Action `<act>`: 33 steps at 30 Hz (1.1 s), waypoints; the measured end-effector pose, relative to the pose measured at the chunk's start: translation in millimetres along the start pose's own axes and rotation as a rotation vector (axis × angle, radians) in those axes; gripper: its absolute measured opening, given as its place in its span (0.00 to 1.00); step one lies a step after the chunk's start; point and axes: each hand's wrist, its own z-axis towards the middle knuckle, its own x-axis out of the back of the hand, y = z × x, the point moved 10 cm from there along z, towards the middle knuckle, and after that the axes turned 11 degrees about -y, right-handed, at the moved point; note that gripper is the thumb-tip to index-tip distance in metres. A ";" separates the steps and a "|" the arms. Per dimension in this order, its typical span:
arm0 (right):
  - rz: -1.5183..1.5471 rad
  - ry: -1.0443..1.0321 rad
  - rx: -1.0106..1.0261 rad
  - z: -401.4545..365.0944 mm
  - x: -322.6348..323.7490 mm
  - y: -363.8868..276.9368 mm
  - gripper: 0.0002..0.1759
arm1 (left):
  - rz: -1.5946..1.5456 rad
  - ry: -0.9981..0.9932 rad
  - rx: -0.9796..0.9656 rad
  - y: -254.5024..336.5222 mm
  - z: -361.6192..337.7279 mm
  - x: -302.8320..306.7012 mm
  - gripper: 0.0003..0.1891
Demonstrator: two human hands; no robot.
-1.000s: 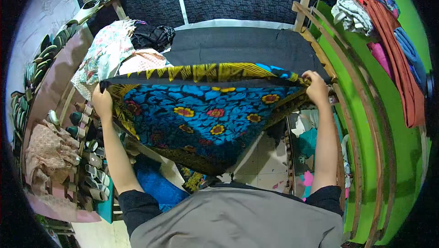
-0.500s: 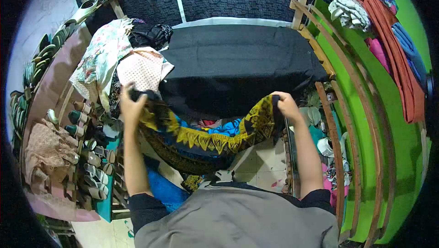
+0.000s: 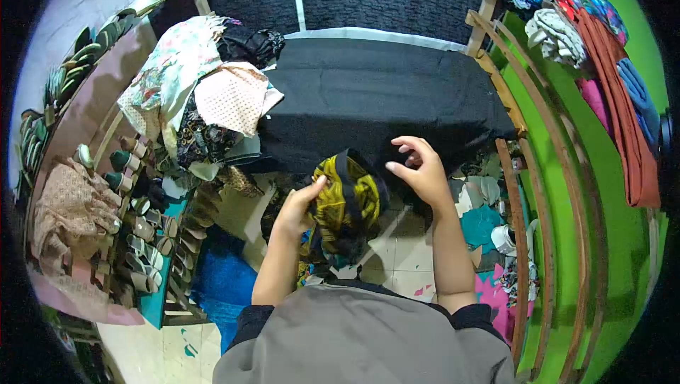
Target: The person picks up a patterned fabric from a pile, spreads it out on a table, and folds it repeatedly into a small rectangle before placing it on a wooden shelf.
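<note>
A yellow and black patterned cloth (image 3: 347, 203) hangs bunched together in front of my body. My left hand (image 3: 301, 203) grips its left side, the thumb lying on top of the fabric. To the right of the cloth, my right hand (image 3: 419, 164) is raised apart from it, fingers and thumb spread and curved with nothing between them. Beyond both hands lies a surface covered in black cloth (image 3: 382, 94).
White and floral garments (image 3: 230, 97) are heaped at the surface's left end. Racks of shoes (image 3: 145, 264) line the left. Wooden rails (image 3: 567, 172) run along the green wall, with folded clothes (image 3: 616, 101) above. Blue fabric (image 3: 223, 274) lies low at left.
The cloth was stretched wide between both hands and is now gathered in my left hand. My right hand has let go, and both hands have come inward.
</note>
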 end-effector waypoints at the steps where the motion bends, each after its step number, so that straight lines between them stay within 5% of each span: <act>1: -0.035 0.013 0.043 -4.6 -1.6 -6.0 0.24 | -0.252 -0.023 -0.035 1.2 -3.3 0.1 0.17; 6: -0.239 0.081 0.466 -56.2 -40.4 -60.0 0.30 | -0.430 0.009 -0.082 15.3 -9.6 -7.4 0.16; 9: -0.347 0.097 0.674 -96.9 -72.9 -80.4 0.31 | -0.493 -0.175 -0.124 22.8 -4.3 -8.8 0.15; 12: -0.359 -0.067 0.587 -103.8 -93.3 -77.9 0.26 | -0.509 -0.129 -0.191 27.2 -4.0 -3.8 0.15; 18: -0.590 0.079 0.596 -102.8 -111.6 -71.2 0.22 | -0.548 -0.167 -0.197 25.6 -10.1 -14.7 0.15; 23: -0.531 0.135 0.621 -99.6 -103.4 -74.3 0.15 | -0.432 0.032 -0.154 8.9 -19.0 9.0 0.15; 25: -0.365 0.004 0.465 -85.0 -91.1 -64.7 0.15 | -0.305 0.198 -0.126 4.3 -27.9 27.5 0.15; 27: -0.259 0.087 0.422 -76.1 -66.4 -40.9 0.15 | 0.074 0.490 -0.256 22.4 -46.6 64.9 0.27; 29: 0.260 0.128 0.193 -68.7 -37.7 21.4 0.14 | 0.026 0.383 -0.322 16.4 -58.9 113.8 0.32; 33: -0.093 0.714 -0.148 -97.5 109.4 100.2 0.07 | 0.445 0.579 -0.097 52.5 -120.5 166.6 0.25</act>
